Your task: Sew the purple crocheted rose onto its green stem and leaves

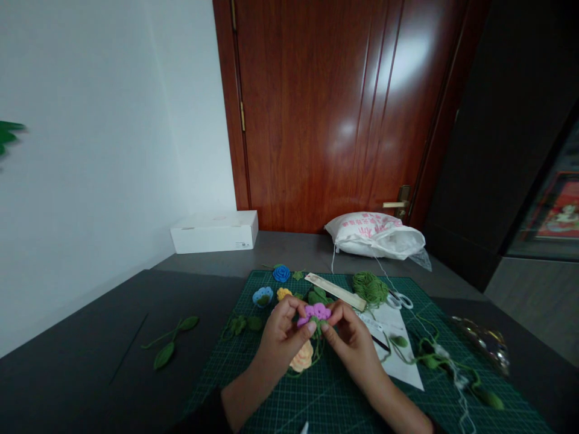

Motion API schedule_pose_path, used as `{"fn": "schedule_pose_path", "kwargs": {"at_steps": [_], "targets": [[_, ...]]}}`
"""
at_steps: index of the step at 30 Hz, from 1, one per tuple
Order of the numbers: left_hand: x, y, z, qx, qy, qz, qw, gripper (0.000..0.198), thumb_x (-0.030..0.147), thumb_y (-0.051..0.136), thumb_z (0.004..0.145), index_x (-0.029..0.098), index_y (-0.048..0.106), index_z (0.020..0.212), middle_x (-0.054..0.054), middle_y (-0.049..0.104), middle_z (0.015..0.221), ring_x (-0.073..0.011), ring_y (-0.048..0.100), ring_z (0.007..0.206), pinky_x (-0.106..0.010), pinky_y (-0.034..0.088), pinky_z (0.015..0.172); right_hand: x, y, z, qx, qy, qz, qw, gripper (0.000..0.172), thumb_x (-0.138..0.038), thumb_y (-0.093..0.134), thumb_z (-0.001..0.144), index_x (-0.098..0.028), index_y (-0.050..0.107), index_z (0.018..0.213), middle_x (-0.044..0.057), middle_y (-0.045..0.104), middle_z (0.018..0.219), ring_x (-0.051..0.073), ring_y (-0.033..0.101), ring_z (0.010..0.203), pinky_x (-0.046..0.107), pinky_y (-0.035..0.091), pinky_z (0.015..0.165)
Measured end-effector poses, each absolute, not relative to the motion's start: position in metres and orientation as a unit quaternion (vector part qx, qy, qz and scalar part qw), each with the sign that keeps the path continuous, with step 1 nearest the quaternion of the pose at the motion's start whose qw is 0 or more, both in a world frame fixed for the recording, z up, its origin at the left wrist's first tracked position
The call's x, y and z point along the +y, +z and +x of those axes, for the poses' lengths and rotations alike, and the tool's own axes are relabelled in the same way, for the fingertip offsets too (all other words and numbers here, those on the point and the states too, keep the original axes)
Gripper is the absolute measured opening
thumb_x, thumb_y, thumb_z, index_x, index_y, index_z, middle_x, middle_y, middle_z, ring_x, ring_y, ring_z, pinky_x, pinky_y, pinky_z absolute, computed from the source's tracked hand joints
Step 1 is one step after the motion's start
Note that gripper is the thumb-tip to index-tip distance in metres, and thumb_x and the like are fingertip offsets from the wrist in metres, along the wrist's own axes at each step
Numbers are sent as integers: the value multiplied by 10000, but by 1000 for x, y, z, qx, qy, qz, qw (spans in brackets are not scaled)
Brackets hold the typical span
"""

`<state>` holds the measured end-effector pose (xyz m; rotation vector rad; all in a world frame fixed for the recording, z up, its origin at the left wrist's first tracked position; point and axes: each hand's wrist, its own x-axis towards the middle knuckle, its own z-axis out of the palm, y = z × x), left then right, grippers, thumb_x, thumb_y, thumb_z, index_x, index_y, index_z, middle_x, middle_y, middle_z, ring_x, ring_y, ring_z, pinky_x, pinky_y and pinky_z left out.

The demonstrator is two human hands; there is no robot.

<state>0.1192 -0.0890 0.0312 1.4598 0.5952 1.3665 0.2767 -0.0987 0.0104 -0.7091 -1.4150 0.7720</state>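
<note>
Between my two hands, above the green cutting mat (253, 395), is a purple crocheted flower (318, 311) with green yarn at its base. My left hand (284, 331) pinches its left side between thumb and fingers. On the other side my right hand (350, 337) grips the flower's right edge and the green part. Strands of green yarn hang below. A peach crocheted rose (301, 357) lies just beneath, partly hidden by my left hand. Behind the hands are a yellow flower (284, 293), a light blue flower (263, 296) and a dark blue rose (281, 273).
A ruler (337, 290), a green yarn ball (370, 288), scissors (400, 299) and white paper (404, 361) lie on the mat. Green leaves (165, 355) rest at left. A white box (215, 232) and a white sack (373, 235) stand at the back.
</note>
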Motion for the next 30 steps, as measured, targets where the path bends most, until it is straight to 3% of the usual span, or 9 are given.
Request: {"fn": "schedule_pose_path", "kwargs": {"at_steps": [6,10,15,30], "targets": [[-90,33,119,228,549,568,569,222,230,749,790,185,532,796,5,562,811,-147,568,758,-267,513,687,-99,8,275,-591,388,-300,640,221,-410,680,866,-264,518,903,-20,538,808,170,554,695,282,494,611],[-90,34,119,220,536,566,587,238,248,776,775,175,549,781,-5,579,817,-156,599,739,-304,563,675,-98,9,277,-570,449,-302,618,331,-418,749,808,-262,588,1051,6,594,861,193,587,756,303,528,645],[-91,36,118,227,525,545,613,267,265,808,746,170,561,778,-8,586,845,-163,627,763,-337,605,684,-98,13,278,-543,514,-302,591,304,-477,787,754,-232,644,864,-7,599,774,177,579,693,287,511,603],[-90,35,119,262,520,554,595,290,320,814,736,166,573,781,10,565,762,-123,586,631,-264,593,547,-98,5,267,-453,579,-289,613,359,-531,806,715,-209,670,794,2,660,717,171,589,657,303,480,656]]}}
